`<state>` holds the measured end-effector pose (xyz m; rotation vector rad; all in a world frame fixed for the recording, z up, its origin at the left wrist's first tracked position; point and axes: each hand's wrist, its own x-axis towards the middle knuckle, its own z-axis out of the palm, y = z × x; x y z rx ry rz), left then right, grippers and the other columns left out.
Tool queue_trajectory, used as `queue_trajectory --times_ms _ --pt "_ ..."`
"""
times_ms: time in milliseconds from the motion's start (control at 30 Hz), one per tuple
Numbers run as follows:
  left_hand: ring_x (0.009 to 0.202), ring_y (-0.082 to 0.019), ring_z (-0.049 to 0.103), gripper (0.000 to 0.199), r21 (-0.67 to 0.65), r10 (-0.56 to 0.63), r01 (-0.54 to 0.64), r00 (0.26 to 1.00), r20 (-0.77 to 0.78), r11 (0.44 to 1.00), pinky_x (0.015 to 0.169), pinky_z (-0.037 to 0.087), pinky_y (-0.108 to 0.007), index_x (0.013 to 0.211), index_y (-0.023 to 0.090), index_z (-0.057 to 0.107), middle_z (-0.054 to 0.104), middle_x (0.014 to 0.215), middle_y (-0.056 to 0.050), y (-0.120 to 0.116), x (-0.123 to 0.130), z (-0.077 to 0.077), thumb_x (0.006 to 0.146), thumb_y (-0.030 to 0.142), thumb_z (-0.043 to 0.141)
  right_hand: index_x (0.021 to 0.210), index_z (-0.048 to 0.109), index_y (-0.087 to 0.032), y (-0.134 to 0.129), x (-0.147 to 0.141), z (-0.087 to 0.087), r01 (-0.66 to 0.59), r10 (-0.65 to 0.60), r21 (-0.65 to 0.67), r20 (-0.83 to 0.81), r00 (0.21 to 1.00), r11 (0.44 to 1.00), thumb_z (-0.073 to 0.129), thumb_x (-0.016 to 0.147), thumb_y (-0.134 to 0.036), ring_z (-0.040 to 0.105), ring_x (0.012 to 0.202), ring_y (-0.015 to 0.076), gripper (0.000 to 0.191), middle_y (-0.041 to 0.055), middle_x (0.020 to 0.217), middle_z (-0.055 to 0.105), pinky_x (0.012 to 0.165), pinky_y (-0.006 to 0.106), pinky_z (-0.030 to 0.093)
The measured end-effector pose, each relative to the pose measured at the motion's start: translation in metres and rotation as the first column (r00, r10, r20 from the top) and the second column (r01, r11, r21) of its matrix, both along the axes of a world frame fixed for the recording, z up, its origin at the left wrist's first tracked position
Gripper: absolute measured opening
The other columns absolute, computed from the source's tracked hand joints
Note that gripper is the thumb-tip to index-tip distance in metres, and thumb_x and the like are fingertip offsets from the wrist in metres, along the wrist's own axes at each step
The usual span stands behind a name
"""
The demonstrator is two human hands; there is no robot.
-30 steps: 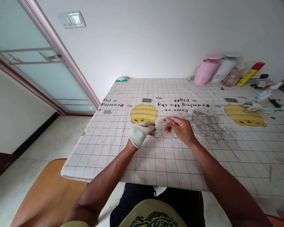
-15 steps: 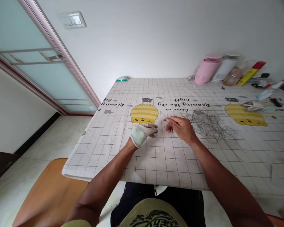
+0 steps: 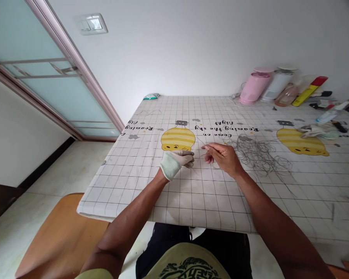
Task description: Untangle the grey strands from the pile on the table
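Note:
My left hand, in a pale knitted glove, is over the tablecloth just below a yellow striped bear print. Its fingers are pressed together on something too thin to make out, perhaps a strand. Bare, my right hand is a short gap to the right, thumb and forefinger brought together at their tips; whatever lies between them is too fine to name. A loose tangle of thin dark wire or thread spreads on the cloth to the right of my right hand.
Along the wall at the back right stand a pink cylinder, a white one, a bottle and a yellow-red box. A crumpled glove lies at the right. A green-white packet sits back left; an orange chair stands left.
The view has shifted very slightly. Both hands keep nearly the same place and pose.

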<state>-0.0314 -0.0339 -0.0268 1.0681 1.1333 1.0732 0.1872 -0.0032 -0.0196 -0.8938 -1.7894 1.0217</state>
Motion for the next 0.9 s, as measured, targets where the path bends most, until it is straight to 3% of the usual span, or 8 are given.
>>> queue_trajectory --times_ms 200,433,700,900 --pt "0.066 -0.013 0.07 0.019 -0.014 0.027 -0.027 1.0 -0.002 1.0 0.068 0.063 -0.028 0.102 0.011 0.079 0.076 0.078 -0.005 0.0 -0.002 -0.004 0.084 0.014 0.074 0.105 0.078 -0.021 0.001 0.0 -0.003 0.013 -0.013 0.01 0.007 1.0 1.0 0.061 0.105 -0.05 0.067 0.058 0.0159 0.033 0.0014 0.071 0.073 0.054 0.03 0.053" --pt "0.076 -0.014 0.075 0.016 0.077 0.104 -0.101 0.994 -0.038 0.992 0.077 0.063 -0.027 0.099 0.017 0.083 0.081 0.096 -0.005 -0.012 0.003 -0.001 0.083 0.018 0.08 0.104 0.079 -0.021 0.004 0.002 -0.003 -0.002 0.002 -0.024 -0.006 1.0 1.0 0.062 0.104 -0.052 0.067 0.058 0.0159 0.035 0.0016 0.07 0.072 0.054 0.03 0.053" --pt "0.065 -0.013 0.071 0.013 -0.07 0.058 -0.06 0.998 -0.021 0.996 0.068 0.063 -0.028 0.095 0.012 0.079 0.076 0.078 -0.004 -0.004 0.001 0.009 0.085 0.008 0.071 0.103 0.078 -0.022 0.001 0.001 0.001 -0.011 0.011 0.016 0.031 0.999 1.0 0.061 0.104 -0.055 0.067 0.059 0.0168 0.038 0.0018 0.07 0.073 0.055 0.031 0.055" --pt "0.07 -0.016 0.075 0.016 -0.041 0.038 -0.038 0.999 -0.007 0.998 0.072 0.064 -0.032 0.101 0.011 0.077 0.079 0.087 -0.008 -0.004 -0.002 0.004 0.094 0.023 0.069 0.105 0.077 -0.022 0.003 0.002 -0.001 -0.015 0.015 -0.003 0.019 1.0 1.0 0.059 0.105 -0.056 0.067 0.06 0.0164 0.039 0.0021 0.072 0.073 0.055 0.03 0.055"
